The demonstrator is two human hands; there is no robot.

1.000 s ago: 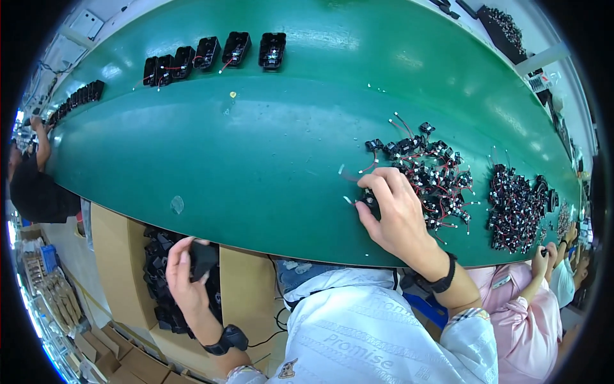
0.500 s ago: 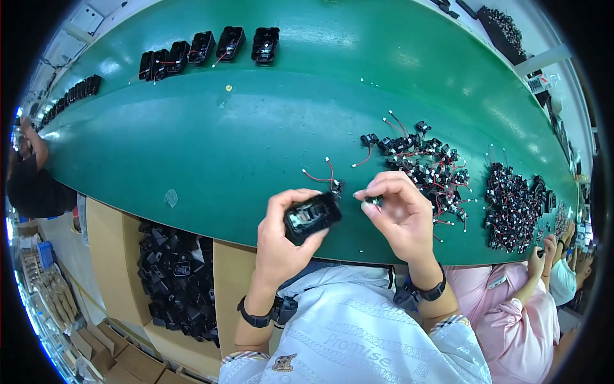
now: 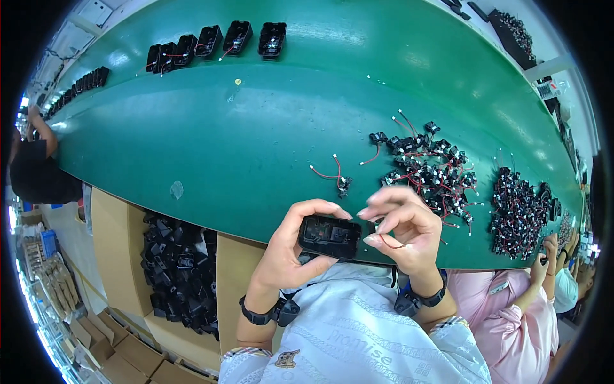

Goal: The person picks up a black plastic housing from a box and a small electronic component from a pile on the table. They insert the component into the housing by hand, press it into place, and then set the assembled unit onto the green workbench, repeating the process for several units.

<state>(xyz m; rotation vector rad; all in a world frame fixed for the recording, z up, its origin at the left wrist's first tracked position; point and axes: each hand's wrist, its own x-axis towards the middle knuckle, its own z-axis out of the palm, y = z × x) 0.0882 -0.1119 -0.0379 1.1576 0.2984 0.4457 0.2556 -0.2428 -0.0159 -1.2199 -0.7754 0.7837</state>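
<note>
My left hand (image 3: 291, 249) grips a black rectangular plastic housing (image 3: 330, 237) just over the near edge of the green table (image 3: 256, 128). My right hand (image 3: 403, 227) pinches a small black component with thin red wires (image 3: 384, 240) against the housing's right end. A single loose wired component (image 3: 342, 182) lies on the table just beyond my hands. A pile of the same black parts with red and white wires (image 3: 428, 169) is spread to the right of it.
A second dark pile of parts (image 3: 521, 208) lies at the far right, beside a person in pink (image 3: 524, 307). A row of black housings (image 3: 217, 41) stands along the far edge. A cardboard box of black housings (image 3: 182, 269) sits below left. Another person (image 3: 35, 166) is at the far left.
My left hand came up from the box at lower left with a black housing. My right hand left the pile with a wired part, and both hands drew in to the table's near edge.
</note>
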